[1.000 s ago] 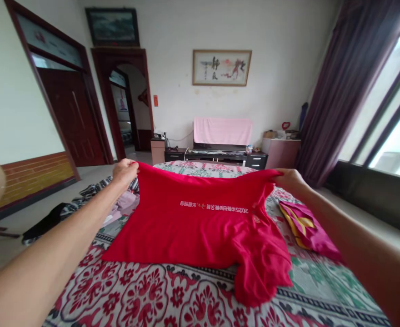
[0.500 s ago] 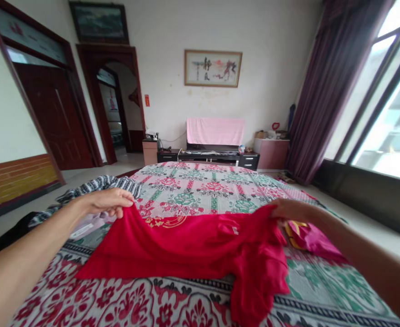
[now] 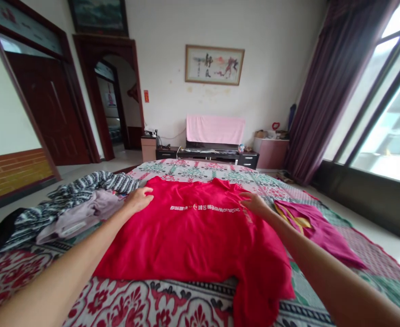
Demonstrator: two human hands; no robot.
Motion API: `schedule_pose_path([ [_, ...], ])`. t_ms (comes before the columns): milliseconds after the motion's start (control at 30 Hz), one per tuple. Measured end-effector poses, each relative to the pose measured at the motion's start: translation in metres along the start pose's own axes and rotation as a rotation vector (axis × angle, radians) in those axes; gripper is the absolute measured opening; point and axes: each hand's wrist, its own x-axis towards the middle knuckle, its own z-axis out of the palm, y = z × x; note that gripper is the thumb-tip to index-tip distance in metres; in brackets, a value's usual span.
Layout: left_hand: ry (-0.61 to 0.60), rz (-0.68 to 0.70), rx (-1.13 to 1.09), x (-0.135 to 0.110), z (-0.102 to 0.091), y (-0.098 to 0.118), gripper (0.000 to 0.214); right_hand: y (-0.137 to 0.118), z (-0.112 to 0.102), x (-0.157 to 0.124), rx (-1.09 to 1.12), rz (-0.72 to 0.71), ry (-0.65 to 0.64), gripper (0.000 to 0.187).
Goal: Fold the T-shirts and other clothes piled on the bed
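A red T-shirt (image 3: 189, 240) lies spread over the patterned bedspread, with a line of pale lettering across it and its far edge slightly rumpled. One sleeve bunches toward me at the near right. My left hand (image 3: 139, 200) is over the shirt's far left edge, its fingers stretched out and slightly apart. On the other side, my right hand (image 3: 255, 204) rests at the shirt's far right part near the end of the lettering, fingers extended and loose. Neither hand shows cloth pinched in it.
To the left lie a black-and-white striped garment (image 3: 80, 188) and a pale lilac garment (image 3: 94, 209). A folded magenta garment with yellow trim (image 3: 326, 236) lies on the right. The floral bedspread (image 3: 125, 304) runs toward a low black cabinet (image 3: 249, 160) by the wall.
The red T-shirt, held up folded by both hands before, now lies flat with its far part spread away from me and lettering showing. Both hands have moved inward and loosened.
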Motion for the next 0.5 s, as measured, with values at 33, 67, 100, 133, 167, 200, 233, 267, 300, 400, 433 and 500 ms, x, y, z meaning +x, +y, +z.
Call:
schedule_pose_path([
  [33, -0.017, -0.003, 0.065, -0.008, 0.002, -0.011, 0.041, 0.001, 0.002, -0.009, -0.056, -0.001, -0.016, 0.035],
  [67, -0.009, -0.008, 0.125, -0.017, 0.003, -0.023, 0.038, 0.002, 0.003, -0.018, -0.108, 0.019, -0.026, 0.032],
  [100, 0.002, -0.027, 0.174, -0.025, 0.003, -0.034, 0.037, 0.002, 0.003, -0.027, -0.156, 0.039, -0.028, 0.030],
  [133, 0.012, -0.048, 0.210, -0.033, 0.002, -0.045, 0.036, 0.002, 0.002, -0.035, -0.202, 0.052, -0.027, 0.030],
  [167, 0.023, -0.067, 0.232, -0.041, 0.000, -0.054, 0.036, 0.001, 0.000, -0.043, -0.240, 0.063, -0.028, 0.030],
  [200, 0.029, -0.085, 0.241, -0.050, -0.002, -0.062, 0.036, 0.000, -0.002, -0.050, -0.265, 0.068, -0.028, 0.031],
  [233, 0.029, -0.097, 0.241, -0.058, -0.005, -0.067, 0.037, -0.001, -0.004, -0.056, -0.276, 0.066, -0.023, 0.032],
  [267, 0.024, -0.105, 0.235, -0.065, -0.008, -0.071, 0.038, -0.003, -0.006, -0.063, -0.271, 0.055, -0.015, 0.032],
  [300, 0.014, -0.110, 0.225, -0.073, -0.012, -0.074, 0.040, -0.006, -0.007, -0.069, -0.254, 0.036, -0.004, 0.032],
  [400, -0.052, -0.085, 0.164, -0.091, -0.022, -0.073, 0.046, -0.023, -0.012, -0.090, -0.166, -0.087, 0.012, 0.026],
  [433, -0.085, -0.062, 0.130, -0.096, -0.026, -0.072, 0.048, -0.030, -0.013, -0.097, -0.144, -0.141, -0.004, 0.023],
  [500, -0.171, -0.013, 0.059, -0.104, -0.035, -0.071, 0.050, -0.046, -0.017, -0.111, -0.132, -0.211, -0.066, 0.018],
])
